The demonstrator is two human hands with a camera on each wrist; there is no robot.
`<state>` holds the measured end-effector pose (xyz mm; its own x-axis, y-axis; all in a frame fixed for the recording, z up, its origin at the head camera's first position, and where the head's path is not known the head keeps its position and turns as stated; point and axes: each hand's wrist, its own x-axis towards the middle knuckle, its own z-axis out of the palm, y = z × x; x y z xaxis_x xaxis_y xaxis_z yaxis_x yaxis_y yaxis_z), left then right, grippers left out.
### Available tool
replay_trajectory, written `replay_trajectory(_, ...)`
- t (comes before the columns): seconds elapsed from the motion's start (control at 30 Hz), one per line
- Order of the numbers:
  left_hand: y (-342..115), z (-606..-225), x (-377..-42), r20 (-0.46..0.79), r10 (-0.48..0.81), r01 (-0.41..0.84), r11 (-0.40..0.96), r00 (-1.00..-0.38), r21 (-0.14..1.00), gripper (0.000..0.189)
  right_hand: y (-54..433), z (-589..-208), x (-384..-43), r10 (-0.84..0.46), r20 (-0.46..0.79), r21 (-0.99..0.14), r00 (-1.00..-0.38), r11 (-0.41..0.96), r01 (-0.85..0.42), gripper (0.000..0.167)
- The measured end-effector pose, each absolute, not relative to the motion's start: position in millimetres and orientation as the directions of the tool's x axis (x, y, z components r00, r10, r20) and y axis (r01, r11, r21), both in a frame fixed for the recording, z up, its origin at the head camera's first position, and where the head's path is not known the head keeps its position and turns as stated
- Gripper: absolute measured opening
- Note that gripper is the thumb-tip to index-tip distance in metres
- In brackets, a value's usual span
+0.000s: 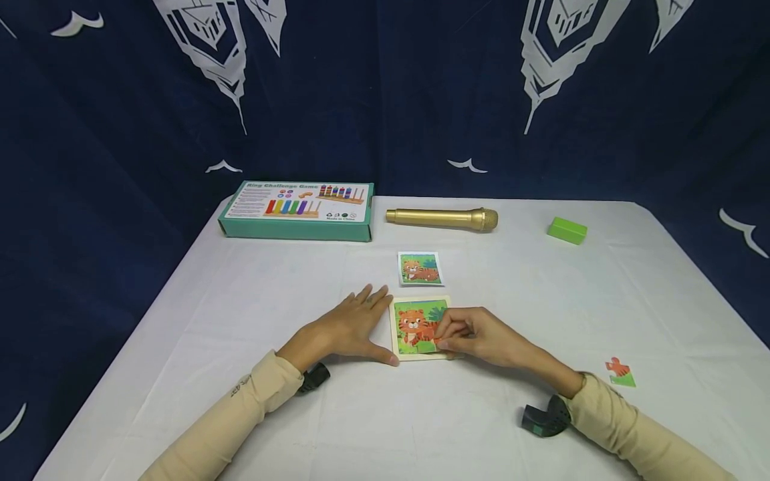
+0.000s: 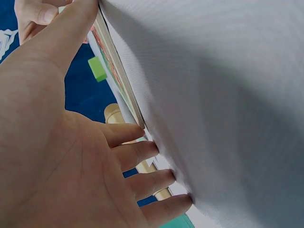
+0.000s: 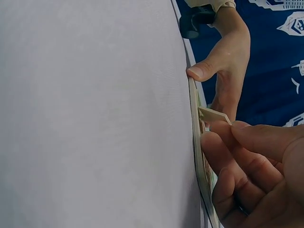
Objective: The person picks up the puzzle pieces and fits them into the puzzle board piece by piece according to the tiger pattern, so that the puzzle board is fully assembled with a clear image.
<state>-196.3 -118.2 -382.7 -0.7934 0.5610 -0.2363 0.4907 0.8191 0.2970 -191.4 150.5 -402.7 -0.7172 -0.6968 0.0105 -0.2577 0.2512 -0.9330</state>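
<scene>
A small wooden jigsaw puzzle board (image 1: 415, 357) with a tiger picture lies in front of me. My left hand (image 1: 355, 326) rests flat on the table beside it, fingers spread, with thumb and forefinger touching its left edge. Between thumb and fingertips, my right hand (image 1: 481, 336) pinches a thin puzzle piece (image 3: 216, 115). That piece is tilted over the board's lower right part, one edge down at the board. The fingers hide part of the picture there. Just behind the board lies a tiger picture card (image 1: 420, 268). A loose orange and green puzzle piece (image 1: 619, 373) lies far to the right.
At the back left stands a green game box (image 1: 295, 230). A gold microphone (image 1: 442, 218) lies to its right, and a bright green block (image 1: 567, 230) sits farther right. White cloth covers the table; a dark blue curtain (image 1: 385, 100) hangs behind.
</scene>
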Motion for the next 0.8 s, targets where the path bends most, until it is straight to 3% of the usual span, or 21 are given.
replay_trajectory(0.8,-117.2,-381.7,-196.1,-0.239,0.556,0.487,0.823,-0.796,0.293,0.115,149.1,-402.9,-191.3,-0.666,0.105,-0.792,-0.738,0.393,-0.467,0.007)
